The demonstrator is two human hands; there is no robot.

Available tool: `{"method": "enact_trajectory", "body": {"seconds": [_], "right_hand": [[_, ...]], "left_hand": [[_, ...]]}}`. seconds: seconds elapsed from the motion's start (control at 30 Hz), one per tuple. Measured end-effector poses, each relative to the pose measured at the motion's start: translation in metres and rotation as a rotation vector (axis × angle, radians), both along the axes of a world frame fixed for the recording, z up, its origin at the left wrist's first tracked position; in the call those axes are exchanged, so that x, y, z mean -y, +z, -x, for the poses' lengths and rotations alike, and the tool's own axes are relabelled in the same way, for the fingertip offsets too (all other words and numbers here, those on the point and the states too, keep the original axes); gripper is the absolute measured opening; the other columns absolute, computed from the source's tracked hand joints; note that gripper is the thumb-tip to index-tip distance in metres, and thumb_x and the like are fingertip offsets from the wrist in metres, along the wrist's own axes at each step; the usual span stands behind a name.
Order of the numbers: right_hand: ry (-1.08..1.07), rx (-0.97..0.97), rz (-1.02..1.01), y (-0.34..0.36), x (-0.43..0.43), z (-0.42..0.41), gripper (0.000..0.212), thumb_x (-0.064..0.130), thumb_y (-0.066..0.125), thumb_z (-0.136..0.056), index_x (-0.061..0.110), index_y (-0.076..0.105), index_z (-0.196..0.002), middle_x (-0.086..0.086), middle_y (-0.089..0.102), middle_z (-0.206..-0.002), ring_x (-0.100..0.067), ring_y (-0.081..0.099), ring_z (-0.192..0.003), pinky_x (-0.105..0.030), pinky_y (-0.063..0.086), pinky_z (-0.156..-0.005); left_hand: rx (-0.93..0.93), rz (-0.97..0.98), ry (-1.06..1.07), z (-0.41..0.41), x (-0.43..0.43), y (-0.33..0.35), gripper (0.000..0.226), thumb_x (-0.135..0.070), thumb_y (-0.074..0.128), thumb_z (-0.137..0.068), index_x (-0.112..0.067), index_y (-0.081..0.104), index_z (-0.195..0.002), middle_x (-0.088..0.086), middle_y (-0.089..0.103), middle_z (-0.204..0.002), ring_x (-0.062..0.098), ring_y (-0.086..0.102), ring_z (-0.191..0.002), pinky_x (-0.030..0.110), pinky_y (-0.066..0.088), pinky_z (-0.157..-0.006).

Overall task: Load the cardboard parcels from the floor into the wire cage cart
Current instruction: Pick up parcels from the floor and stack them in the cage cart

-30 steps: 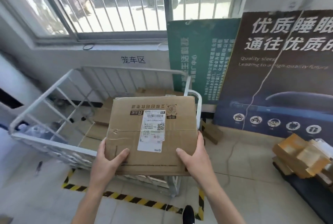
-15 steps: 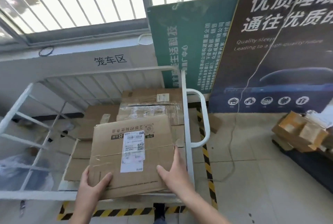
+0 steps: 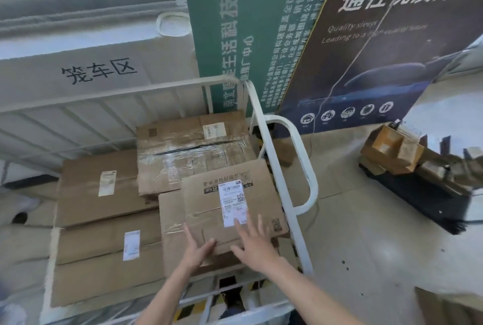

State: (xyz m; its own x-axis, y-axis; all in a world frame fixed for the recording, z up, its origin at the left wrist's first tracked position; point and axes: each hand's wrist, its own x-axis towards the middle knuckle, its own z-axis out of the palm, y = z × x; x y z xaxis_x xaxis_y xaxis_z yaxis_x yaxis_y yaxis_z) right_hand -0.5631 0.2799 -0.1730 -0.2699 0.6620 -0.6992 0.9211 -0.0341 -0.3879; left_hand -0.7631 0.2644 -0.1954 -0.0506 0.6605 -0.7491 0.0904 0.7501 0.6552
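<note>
A cardboard parcel (image 3: pixel 206 207) with a white shipping label lies inside the white wire cage cart (image 3: pixel 286 204), on top of another brown box (image 3: pixel 170 222) at the cart's near right corner. My left hand (image 3: pixel 197 250) rests at the parcel's near edge with its fingers stretched over the top face. My right hand (image 3: pixel 252 242) lies flat on the parcel, fingers spread, just below the label. Neither hand wraps around the parcel.
The cart also holds a tape-wrapped box (image 3: pixel 188 160) at the back and two flat boxes (image 3: pixel 91 191) on the left. Its loop handle (image 3: pixel 304 157) juts out on the right. More parcels (image 3: pixel 392 152) are piled on a black platform at right. Posters lean on the wall.
The parcel went from held above the cart's front rail to lying inside the cart on another box. Both hands have loosened from its sides and now lie on its near top face.
</note>
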Motion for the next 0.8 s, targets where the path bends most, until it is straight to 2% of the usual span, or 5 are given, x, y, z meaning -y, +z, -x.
{"method": "enact_trajectory", "body": {"seconds": [0.13,0.27,0.4,0.67,0.8], "right_hand": [[0.058,0.168,0.03,-0.02,0.008,0.003,0.08,0.045,0.043,-0.098,0.027,-0.006,-0.159,-0.005,-0.033,-0.16,-0.043,-0.034,-0.142,-0.065,-0.008,-0.116],[0.009,0.086,0.008,-0.01,0.002,-0.007,0.076,0.038,0.043,-0.096,0.028,0.002,-0.159,-0.002,-0.018,-0.166,-0.037,-0.024,-0.148,-0.058,-0.002,-0.121],[-0.159,-0.02,-0.111,0.011,0.013,-0.045,0.072,0.037,0.041,-0.1,0.034,-0.001,-0.159,0.005,-0.012,-0.167,-0.027,-0.019,-0.151,-0.049,0.005,-0.122],[-0.635,-0.079,-0.335,0.061,0.131,-0.194,0.068,0.039,0.044,-0.102,0.036,0.007,-0.159,0.016,-0.008,-0.164,-0.016,-0.015,-0.151,-0.04,0.016,-0.121],[-0.87,-0.07,-0.312,0.079,0.228,-0.278,0.067,0.037,0.042,-0.104,0.029,0.007,-0.16,0.004,-0.002,-0.167,-0.024,-0.005,-0.154,-0.037,0.01,-0.122]], "left_hand": [[-0.001,-0.011,0.018,0.005,0.0,-0.011,0.116,-0.013,0.074,-0.088,-0.025,-0.019,-0.156,0.009,0.01,-0.166,0.03,0.026,-0.148,0.054,0.026,-0.118],[-0.11,-0.004,0.006,0.001,-0.002,-0.006,0.11,-0.016,0.077,-0.086,-0.019,-0.005,-0.159,0.014,0.027,-0.162,0.033,0.034,-0.144,0.054,0.03,-0.116],[-0.486,-0.143,-0.167,-0.038,0.001,0.018,0.096,-0.027,0.067,-0.092,-0.014,0.0,-0.16,0.014,0.001,-0.167,0.029,0.001,-0.154,0.045,0.007,-0.122],[-0.262,-0.473,-0.648,-0.24,0.051,0.097,0.076,-0.041,0.056,-0.096,-0.02,0.019,-0.159,-0.001,0.025,-0.163,0.016,0.023,-0.149,0.037,0.024,-0.12],[-0.251,-0.538,-0.85,-0.356,0.114,0.118,0.071,-0.039,0.056,-0.098,-0.018,0.023,-0.158,0.0,0.026,-0.163,0.015,0.022,-0.149,0.033,0.021,-0.12]]}}
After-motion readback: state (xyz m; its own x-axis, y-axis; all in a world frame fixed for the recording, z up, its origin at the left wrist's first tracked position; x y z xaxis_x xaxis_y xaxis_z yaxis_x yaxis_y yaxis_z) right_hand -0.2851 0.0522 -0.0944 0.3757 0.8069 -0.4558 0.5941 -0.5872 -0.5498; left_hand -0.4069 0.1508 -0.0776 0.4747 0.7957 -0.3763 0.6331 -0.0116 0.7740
